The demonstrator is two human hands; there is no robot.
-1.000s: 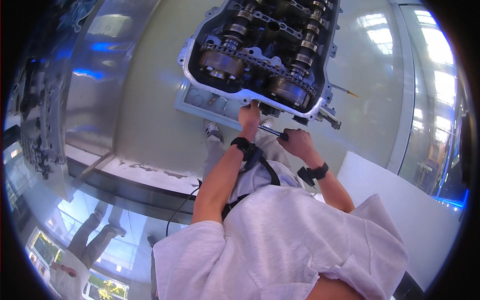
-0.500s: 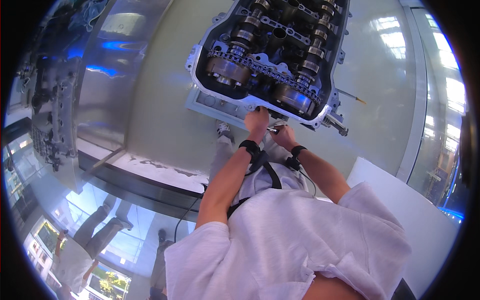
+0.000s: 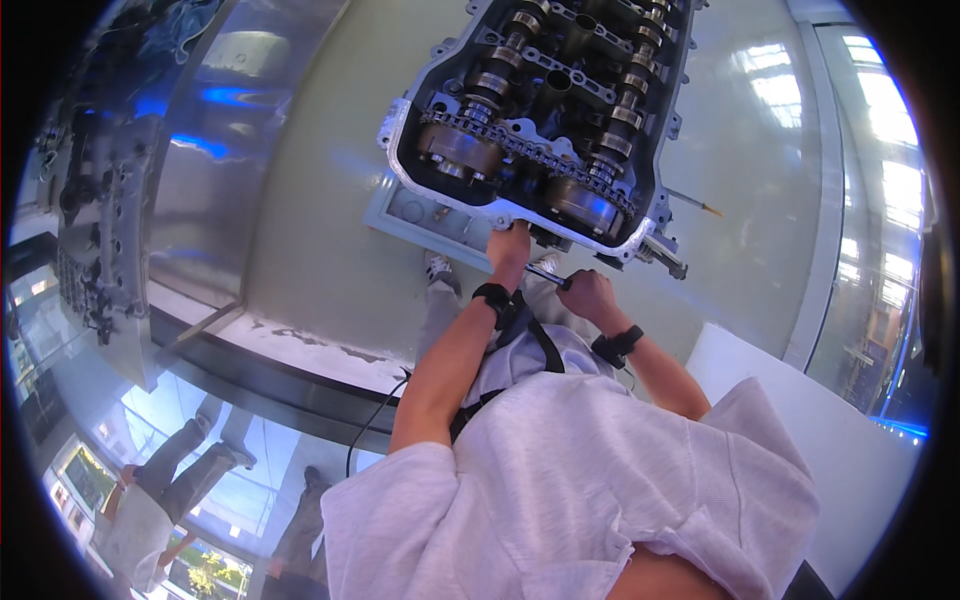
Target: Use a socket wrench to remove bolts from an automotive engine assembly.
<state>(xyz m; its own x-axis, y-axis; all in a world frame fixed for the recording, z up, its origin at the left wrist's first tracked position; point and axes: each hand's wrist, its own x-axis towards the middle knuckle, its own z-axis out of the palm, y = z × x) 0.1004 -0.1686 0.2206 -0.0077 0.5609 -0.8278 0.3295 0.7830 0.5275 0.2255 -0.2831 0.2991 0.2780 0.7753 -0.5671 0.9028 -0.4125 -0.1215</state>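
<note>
An engine (image 3: 548,110) with its top uncovered stands in front of me, showing two camshafts, a timing chain (image 3: 535,145) and two round sprockets. My left hand (image 3: 509,246) is up against the engine's near end, its fingers hidden under the front edge. To the right of it, my right hand (image 3: 590,294) is closed around the dark handle of what looks like a ratchet wrench (image 3: 545,273). The wrench's metal shaft slants up and left toward my left wrist, and its far end is hidden behind my left hand.
Beneath the engine is a grey-blue frame (image 3: 403,207). A thin rod with a yellowish tip (image 3: 711,211) juts out at the engine's right. Another engine part (image 3: 110,220) is at the far left, past a shiny metal panel (image 3: 215,150). A white panel (image 3: 770,400) stands at my right.
My right hand has swung right and down, away from my left hand, bringing the wrench handle along. More of the shaft shows now. My left hand stays at the engine's near end.
</note>
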